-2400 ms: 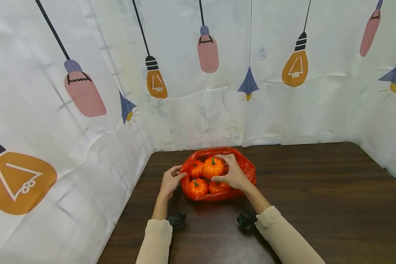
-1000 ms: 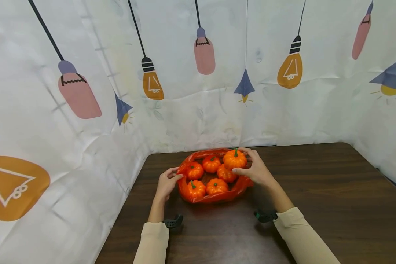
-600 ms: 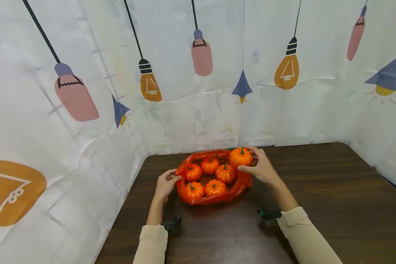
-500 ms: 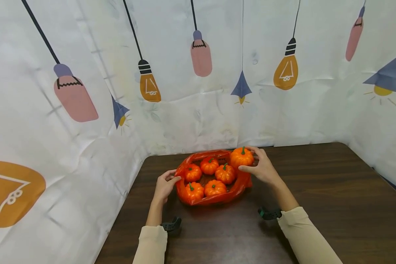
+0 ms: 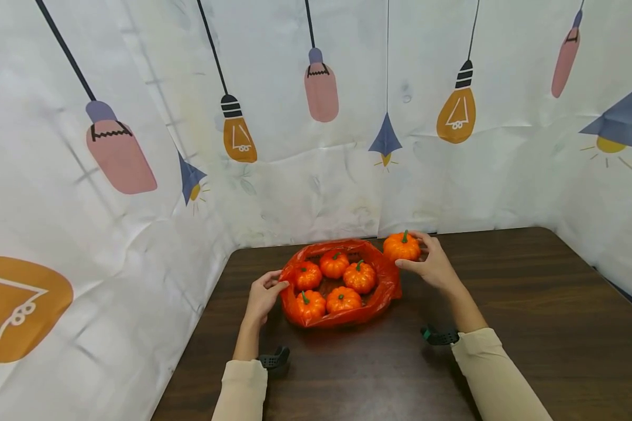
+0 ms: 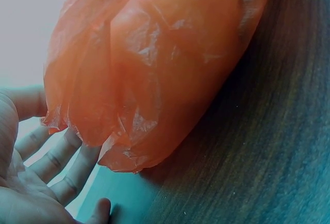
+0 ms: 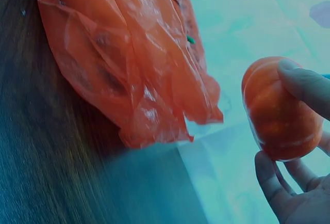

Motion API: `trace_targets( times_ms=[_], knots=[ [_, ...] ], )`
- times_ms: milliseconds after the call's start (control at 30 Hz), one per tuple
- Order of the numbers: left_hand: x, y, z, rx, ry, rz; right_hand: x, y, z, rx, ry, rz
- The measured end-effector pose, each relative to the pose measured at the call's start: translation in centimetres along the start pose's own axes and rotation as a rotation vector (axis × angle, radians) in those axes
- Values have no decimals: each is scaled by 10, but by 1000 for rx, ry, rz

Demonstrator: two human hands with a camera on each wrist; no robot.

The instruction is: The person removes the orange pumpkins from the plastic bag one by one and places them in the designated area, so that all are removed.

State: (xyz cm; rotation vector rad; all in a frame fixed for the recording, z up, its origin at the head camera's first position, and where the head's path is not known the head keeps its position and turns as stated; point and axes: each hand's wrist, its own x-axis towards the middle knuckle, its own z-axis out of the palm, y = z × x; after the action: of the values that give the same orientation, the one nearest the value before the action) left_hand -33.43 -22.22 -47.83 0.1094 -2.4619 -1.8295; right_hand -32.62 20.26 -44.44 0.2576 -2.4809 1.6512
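Observation:
An orange-red plastic bag [image 5: 391, 286] lies with its mouth spread wide on the table, and several small orange pumpkins [image 5: 360, 277] with green stems are inside. At its left rim my left hand [image 5: 261, 297] pinches the plastic; in the left wrist view the bag [image 6: 165, 69] hangs between thumb and fingers. My right hand [image 5: 436, 264] grips one small pumpkin [image 5: 400, 248] just beyond the bag's back right rim. Seen from the right wrist, that pumpkin [image 7: 276, 113] is apart from the bag [image 7: 103, 53], between thumb and fingertips.
The dark wooden table [image 5: 516, 304] stretches to the right and in front of the bag. A white wall covering [image 5: 316, 193] printed with lamps stands close behind the table's back edge and along the left side.
My right hand lifted the pumpkin from the middle of the bag and carried it right, past the rim. The pumpkins inside show more fully. My left hand keeps its hold on the rim.

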Motion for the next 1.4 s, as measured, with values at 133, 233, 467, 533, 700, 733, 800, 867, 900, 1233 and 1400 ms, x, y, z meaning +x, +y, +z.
trace_targets(
  times_ms=[133,233,467,533,700,733,800,867,900,1233,1400],
  knots=[
    [1,0,0,-2,2,-5,-1,5,-6,5,3,13],
    [1,0,0,-4,4,-8,0,10,-9,5,8,22],
    [2,-1,-1,-7,9,-9,1,18,-13,-13,37,59],
    [2,-1,-1,-14,9,-7,0,19,-13,-19,39,76],
    [2,-1,-1,-17,8,-6,-1,25,-14,-43,38,115],
    [2,-1,-1,-14,7,-7,-1,27,-14,-49,39,119],
    [2,0,-1,-8,5,-8,-1,31,-14,-59,38,123],
    [2,0,0,-6,5,-7,0,35,-13,-67,38,126],
    [2,0,0,-8,6,-6,0,37,-13,-71,37,127],
    [2,-2,-1,-35,0,6,3,53,-10,-81,17,155],
    [2,-2,-2,-43,-1,11,5,57,-8,-90,14,153]
  ],
)
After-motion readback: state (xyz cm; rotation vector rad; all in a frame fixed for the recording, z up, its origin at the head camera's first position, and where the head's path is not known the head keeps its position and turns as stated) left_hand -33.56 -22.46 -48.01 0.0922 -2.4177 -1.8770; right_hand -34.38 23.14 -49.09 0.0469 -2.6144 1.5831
